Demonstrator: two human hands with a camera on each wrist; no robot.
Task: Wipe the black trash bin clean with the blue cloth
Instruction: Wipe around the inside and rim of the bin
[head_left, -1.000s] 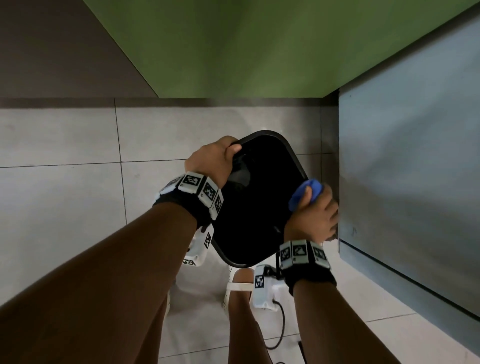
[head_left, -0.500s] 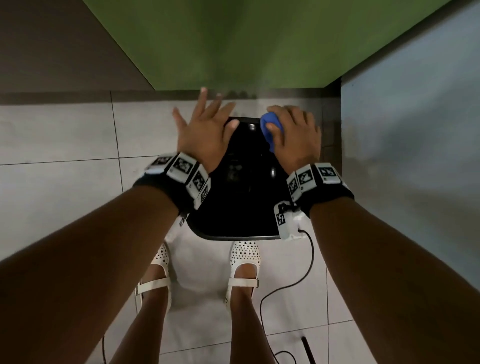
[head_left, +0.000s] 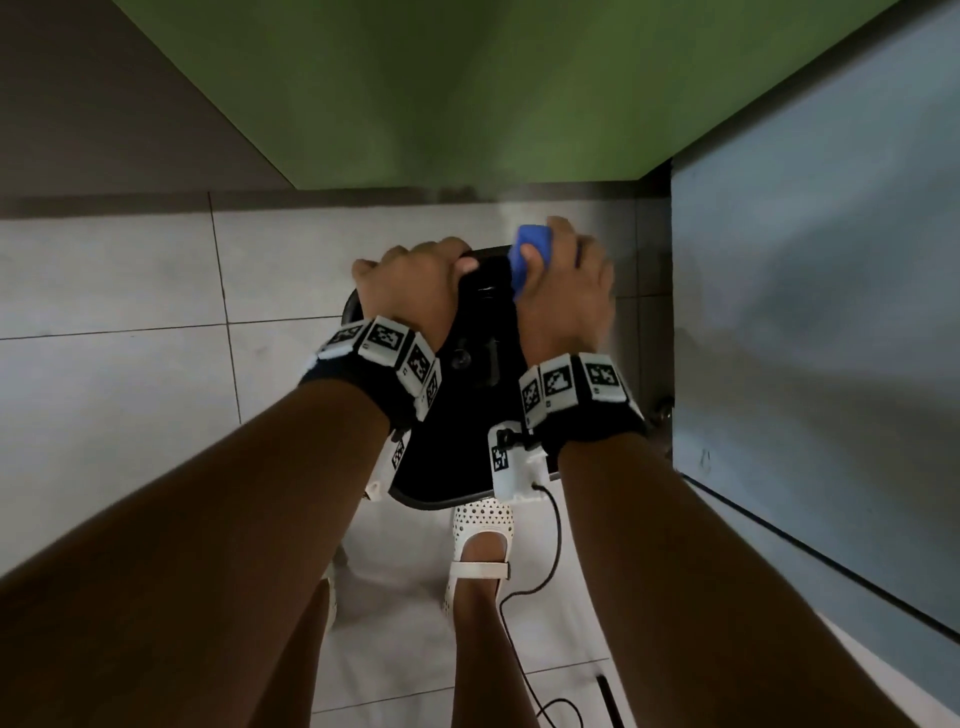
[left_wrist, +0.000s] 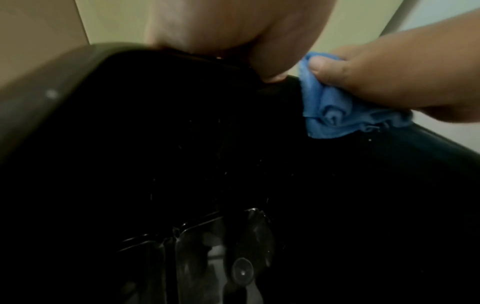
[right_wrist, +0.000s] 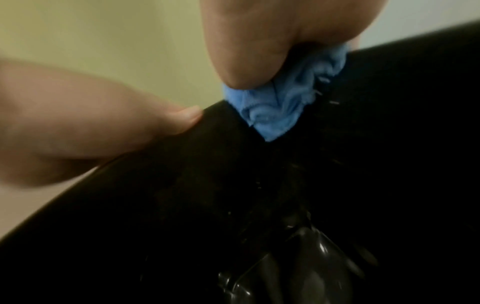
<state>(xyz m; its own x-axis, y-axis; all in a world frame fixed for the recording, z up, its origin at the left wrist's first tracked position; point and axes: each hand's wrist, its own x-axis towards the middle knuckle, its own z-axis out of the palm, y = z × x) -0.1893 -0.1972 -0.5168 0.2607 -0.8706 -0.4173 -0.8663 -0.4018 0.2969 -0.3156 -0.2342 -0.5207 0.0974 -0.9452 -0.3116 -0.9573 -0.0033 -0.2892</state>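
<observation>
Hands both up at the far rim of the black trash bin (head_left: 470, 452), which stands on the pale tiled floor (head_left: 130, 312) in the corner between the green wall (head_left: 441, 93) and a grey panel (head_left: 821, 322). Left hand (head_left: 410, 291) is curled over the rim's far-left stretch, fingers wrapped round the edge, thumb tip down on the inner lip, clamped on the bin. Right hand (head_left: 563, 296) sits just beside it, pinching the blue cloth (head_left: 530, 254) bunched between thumb and fingers and pressing it onto the rim. From the left wrist, that cloth (left_wrist: 335, 111) hangs in crumpled folds over the black edge, thumb on top; from the right wrist, the wad (right_wrist: 280, 98) is squeezed against the bin wall, its point dipping inside. Deep in the bin (left_wrist: 182, 164) something glossy catches the light, possibly moulded ribs, but it is too dark to tell. White shoe (head_left: 480, 535) and a black cable (head_left: 540, 571) lie below the bin on the floor.
</observation>
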